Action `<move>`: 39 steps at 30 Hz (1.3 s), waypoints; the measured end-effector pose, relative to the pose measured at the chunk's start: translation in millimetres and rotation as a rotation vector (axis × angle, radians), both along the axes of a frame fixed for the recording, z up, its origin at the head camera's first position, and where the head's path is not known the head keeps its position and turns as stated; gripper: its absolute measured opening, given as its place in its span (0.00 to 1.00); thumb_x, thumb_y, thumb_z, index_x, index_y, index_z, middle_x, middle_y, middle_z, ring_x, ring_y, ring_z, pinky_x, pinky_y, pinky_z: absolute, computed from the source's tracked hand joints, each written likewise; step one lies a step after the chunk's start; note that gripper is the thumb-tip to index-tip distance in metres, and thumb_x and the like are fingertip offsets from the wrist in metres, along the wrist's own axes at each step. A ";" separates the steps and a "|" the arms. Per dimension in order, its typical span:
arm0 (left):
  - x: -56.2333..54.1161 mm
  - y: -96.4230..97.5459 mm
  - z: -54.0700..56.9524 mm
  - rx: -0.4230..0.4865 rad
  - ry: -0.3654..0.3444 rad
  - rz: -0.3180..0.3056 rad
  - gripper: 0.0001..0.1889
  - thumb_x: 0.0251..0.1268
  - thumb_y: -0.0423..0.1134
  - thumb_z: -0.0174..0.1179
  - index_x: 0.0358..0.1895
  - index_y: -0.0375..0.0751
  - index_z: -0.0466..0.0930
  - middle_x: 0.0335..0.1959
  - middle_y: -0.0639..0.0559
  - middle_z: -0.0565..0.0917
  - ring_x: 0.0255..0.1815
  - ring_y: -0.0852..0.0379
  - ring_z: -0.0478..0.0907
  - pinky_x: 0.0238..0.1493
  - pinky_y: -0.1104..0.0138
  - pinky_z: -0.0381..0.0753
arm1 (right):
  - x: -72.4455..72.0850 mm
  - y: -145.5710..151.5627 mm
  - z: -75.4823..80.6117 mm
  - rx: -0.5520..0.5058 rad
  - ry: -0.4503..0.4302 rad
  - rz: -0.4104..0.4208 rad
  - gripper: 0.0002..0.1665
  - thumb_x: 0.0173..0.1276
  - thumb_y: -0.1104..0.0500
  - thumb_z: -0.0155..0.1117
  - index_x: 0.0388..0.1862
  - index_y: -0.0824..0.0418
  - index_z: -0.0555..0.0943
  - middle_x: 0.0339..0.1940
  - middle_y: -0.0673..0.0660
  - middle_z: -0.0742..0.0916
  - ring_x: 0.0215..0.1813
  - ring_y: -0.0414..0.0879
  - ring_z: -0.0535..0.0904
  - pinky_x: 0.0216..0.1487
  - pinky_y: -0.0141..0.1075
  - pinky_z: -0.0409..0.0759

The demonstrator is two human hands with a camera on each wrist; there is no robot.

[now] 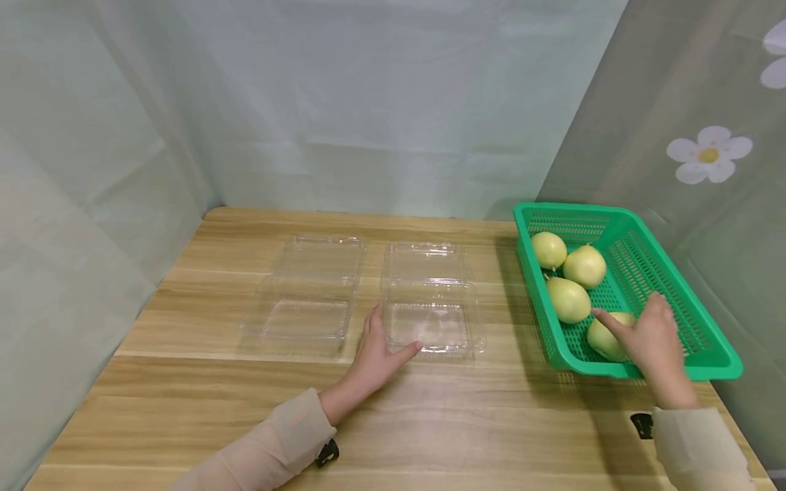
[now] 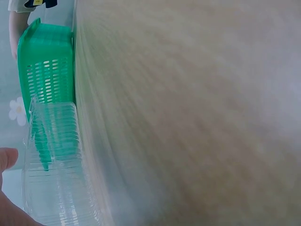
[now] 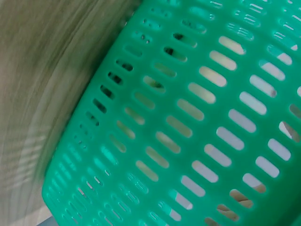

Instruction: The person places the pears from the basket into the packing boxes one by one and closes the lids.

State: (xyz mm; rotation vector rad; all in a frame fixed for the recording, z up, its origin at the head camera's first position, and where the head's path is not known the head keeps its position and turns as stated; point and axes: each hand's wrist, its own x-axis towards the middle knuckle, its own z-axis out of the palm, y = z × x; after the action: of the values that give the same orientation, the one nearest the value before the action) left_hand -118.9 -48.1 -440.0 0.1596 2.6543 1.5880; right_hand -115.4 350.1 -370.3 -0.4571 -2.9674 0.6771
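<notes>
Beige sleeves are stretched over the wood-grained table. The left hand, spread wide, is placed at the near-left corner of a clear container. Over a yellow fruit inside the green basket, the right hand is held wide; contact cannot be told. Behind, pale cloth is hung, flower-printed at right.

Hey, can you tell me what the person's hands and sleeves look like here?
The left hand and right hand are bare, with no gloves. The left sleeve and right sleeve are pale beige and long. A small black piece shows by the left cuff, another black piece by the right.
</notes>
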 end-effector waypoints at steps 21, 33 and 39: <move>-1.8 2.4 1.0 -0.015 -0.013 0.006 0.56 0.52 0.51 0.69 0.73 0.28 0.41 0.74 0.29 0.46 0.73 0.30 0.49 0.70 0.40 0.54 | -8.5 16.7 2.2 0.075 -0.255 0.065 0.74 0.54 0.29 0.64 0.66 0.89 0.42 0.60 0.90 0.56 0.58 0.82 0.56 0.48 0.69 0.67; -3.7 2.0 0.6 -0.051 0.021 -0.004 0.55 0.52 0.50 0.70 0.72 0.26 0.43 0.74 0.29 0.46 0.73 0.30 0.49 0.71 0.41 0.53 | -15.1 21.3 3.0 0.089 -0.346 0.145 0.71 0.52 0.30 0.66 0.62 0.90 0.49 0.55 0.90 0.64 0.52 0.81 0.64 0.45 0.65 0.72; -3.9 2.2 -3.7 -0.059 0.038 -0.001 0.56 0.50 0.50 0.71 0.72 0.26 0.43 0.74 0.30 0.45 0.73 0.31 0.48 0.71 0.41 0.52 | -19.7 23.0 5.0 0.087 -0.407 0.181 0.71 0.53 0.31 0.66 0.62 0.90 0.47 0.56 0.89 0.63 0.52 0.82 0.64 0.47 0.65 0.72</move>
State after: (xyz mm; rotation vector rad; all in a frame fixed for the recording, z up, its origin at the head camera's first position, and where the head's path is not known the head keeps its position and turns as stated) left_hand -122.8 -45.9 -443.7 0.1903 2.7258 1.5189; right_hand -135.1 373.1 -365.3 -0.3586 -3.4400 0.5171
